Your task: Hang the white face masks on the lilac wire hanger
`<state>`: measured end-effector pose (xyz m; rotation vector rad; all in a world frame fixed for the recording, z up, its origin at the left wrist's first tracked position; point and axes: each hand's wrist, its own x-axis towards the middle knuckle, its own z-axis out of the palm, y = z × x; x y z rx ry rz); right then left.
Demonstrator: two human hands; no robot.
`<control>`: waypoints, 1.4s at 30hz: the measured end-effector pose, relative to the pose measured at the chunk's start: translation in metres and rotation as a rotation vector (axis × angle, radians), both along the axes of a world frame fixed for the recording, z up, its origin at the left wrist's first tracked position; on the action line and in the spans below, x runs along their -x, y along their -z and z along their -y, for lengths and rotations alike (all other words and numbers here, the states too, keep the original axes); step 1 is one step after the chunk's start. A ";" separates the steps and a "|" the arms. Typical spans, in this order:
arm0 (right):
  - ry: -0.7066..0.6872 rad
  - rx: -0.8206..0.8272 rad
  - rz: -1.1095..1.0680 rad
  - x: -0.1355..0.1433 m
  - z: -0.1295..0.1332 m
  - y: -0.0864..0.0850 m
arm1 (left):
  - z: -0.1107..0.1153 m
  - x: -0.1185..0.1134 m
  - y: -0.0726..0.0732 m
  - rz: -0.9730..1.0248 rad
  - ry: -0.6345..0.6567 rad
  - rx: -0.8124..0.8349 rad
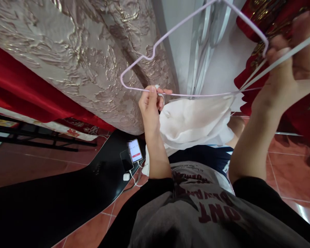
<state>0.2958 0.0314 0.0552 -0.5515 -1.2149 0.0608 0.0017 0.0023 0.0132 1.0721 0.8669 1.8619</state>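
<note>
A pale pink hanger (pixel 183 22) spans the upper middle of the view. My left hand (pixel 153 101) pinches its lower bar near the left end, with a bit of white strap at the fingers. White cloth (pixel 196 120) hangs below the bar, over my lap. On the right, my right hand (pixel 281 69), partly blurred, is raised beside the hanger's right end. A white strap (pixel 281 62) runs taut from the bar across its fingers towards the right edge. The fingers look bent around the strap.
Two phones (pixel 136 151) with cables and a small white case (pixel 126 177) lie on a black bench (pixel 93 186). Textured beige fabric (pixel 93 62) hangs at the left. Red fabric with gold decoration (pixel 258 20) hangs at the right.
</note>
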 end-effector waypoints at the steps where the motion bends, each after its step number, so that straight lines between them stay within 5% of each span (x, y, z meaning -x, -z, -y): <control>1: 0.041 -0.039 -0.076 -0.010 -0.004 0.003 | 0.000 0.000 0.000 0.000 -0.002 0.011; 5: 0.285 -0.109 -0.534 -0.022 0.005 0.024 | 0.000 -0.001 0.002 -0.005 -0.006 0.000; 7: 0.389 -0.152 -0.577 -0.008 0.018 0.032 | 0.001 -0.004 0.005 -0.028 0.010 -0.001; 10: 0.362 -0.129 -0.290 0.022 0.036 0.035 | 0.003 -0.012 0.008 -0.073 0.037 0.023; 14: 0.019 0.295 0.294 0.044 0.047 0.034 | 0.007 -0.015 0.012 -0.090 0.050 -0.034; 18: -0.040 0.420 0.514 0.043 0.041 0.040 | 0.002 0.002 0.021 -0.105 -0.017 -0.065; 22: 0.017 0.446 0.622 0.043 0.036 0.043 | -0.008 0.031 0.036 -0.090 -0.193 -0.027; 25: 0.055 0.451 0.621 0.044 0.039 0.042 | -0.012 0.052 0.037 -0.029 -0.491 -0.126; 28: 0.121 0.441 0.594 0.043 0.045 0.043 | -0.013 0.069 0.023 -0.017 -0.642 -0.305; 32: 0.152 0.389 0.584 0.044 0.052 0.046 | -0.013 0.075 -0.013 -0.197 -0.360 -0.416; 36: 0.150 0.391 0.627 0.049 0.056 0.048 | -0.018 0.060 -0.054 -0.544 -0.067 -0.352; 39: 0.164 0.406 0.627 0.050 0.058 0.049 | -0.028 0.048 -0.075 -0.709 -0.004 -0.286; 42: 0.177 0.399 0.636 0.050 0.059 0.050 | -0.039 0.045 -0.074 -0.632 -0.059 -0.221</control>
